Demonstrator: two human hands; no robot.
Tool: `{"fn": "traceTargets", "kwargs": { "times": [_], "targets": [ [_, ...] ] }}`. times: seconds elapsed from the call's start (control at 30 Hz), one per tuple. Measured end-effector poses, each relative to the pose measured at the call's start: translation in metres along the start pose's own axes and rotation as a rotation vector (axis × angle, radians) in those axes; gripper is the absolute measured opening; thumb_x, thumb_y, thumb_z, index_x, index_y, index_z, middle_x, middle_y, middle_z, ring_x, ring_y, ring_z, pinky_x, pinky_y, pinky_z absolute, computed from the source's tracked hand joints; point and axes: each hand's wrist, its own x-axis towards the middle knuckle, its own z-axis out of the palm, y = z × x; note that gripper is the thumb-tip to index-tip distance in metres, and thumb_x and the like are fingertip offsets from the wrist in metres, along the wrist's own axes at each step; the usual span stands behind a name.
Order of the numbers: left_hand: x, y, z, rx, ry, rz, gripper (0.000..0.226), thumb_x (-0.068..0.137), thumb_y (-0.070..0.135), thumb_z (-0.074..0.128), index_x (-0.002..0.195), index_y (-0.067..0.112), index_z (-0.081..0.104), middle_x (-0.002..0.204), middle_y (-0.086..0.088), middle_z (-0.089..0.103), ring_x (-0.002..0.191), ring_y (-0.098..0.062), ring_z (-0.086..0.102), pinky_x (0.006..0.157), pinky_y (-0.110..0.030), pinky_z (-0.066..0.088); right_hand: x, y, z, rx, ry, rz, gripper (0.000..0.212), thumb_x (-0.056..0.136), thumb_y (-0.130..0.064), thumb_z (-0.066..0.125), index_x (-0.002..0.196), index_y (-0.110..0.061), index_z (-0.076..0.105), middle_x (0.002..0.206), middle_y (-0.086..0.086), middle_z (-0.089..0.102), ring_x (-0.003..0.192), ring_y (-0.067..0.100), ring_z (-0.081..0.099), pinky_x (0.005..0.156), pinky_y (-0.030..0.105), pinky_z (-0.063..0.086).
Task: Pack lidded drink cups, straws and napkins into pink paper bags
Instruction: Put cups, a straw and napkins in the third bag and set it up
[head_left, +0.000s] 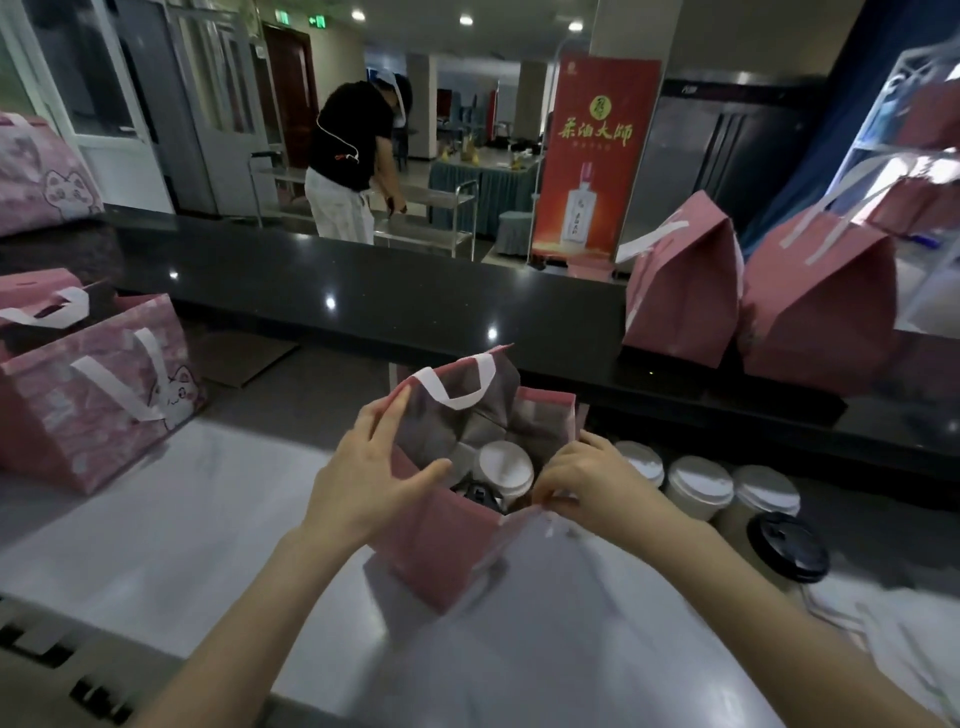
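An open pink paper bag (436, 540) with white handles stands on the white counter in front of me. Inside it I see a white-lidded cup (505, 466) and a dark-lidded item beside it. My left hand (363, 483) grips the bag's left rim, thumb on the near edge and fingers on the far corner. My right hand (587, 483) pinches the near right rim by the white handle. Three white-lidded cups (698, 486) stand in a row just right of the bag. A black lid (787, 545) lies near them.
Two packed pink bags (680, 291) (815, 312) sit on the dark raised ledge at the right. Cat-print pink bags (98, 389) stand at the left. White napkins or cloth (898, 629) lie at the lower right. A person stands at a steel cart beyond the counter.
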Motion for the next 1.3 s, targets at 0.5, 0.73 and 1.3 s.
{"fn": "traceTargets", "kwargs": {
  "times": [0.5,0.73,1.3],
  "targets": [
    [-0.012,0.057,0.02,0.003,0.492,0.181,0.047,0.069,0.019,0.083,0.107,0.014,0.056,0.117,-0.006,0.057,0.111,-0.026,0.049,0.093,-0.042,0.038,-0.031,0.005,-0.001,-0.017,0.222,0.053,0.022,0.088,-0.019,0.064,0.107,-0.024,0.071,0.111,-0.005,0.068,0.121,0.016,0.049,0.117,0.038,0.012],
    [-0.024,0.154,0.061,-0.171,0.459,0.298,0.041,0.074,0.009,0.076,0.107,0.016,0.053,0.101,0.004,0.052,0.095,-0.017,0.05,0.085,-0.035,0.044,-0.113,0.051,-0.012,0.11,0.386,0.065,0.023,0.081,-0.01,0.071,0.103,-0.016,0.071,0.108,0.002,0.068,0.104,0.022,0.061,0.105,0.042,0.036],
    [-0.104,0.395,0.373,-0.391,-0.387,0.18,0.023,0.082,0.018,0.069,0.097,0.032,0.06,0.088,0.017,0.064,0.089,0.002,0.058,0.076,-0.024,0.048,-0.424,0.294,0.031,0.205,0.105,0.803,0.032,0.092,-0.031,0.057,0.124,-0.027,0.057,0.125,-0.01,0.058,0.118,0.012,0.048,0.098,0.026,0.036]
  ]
}}
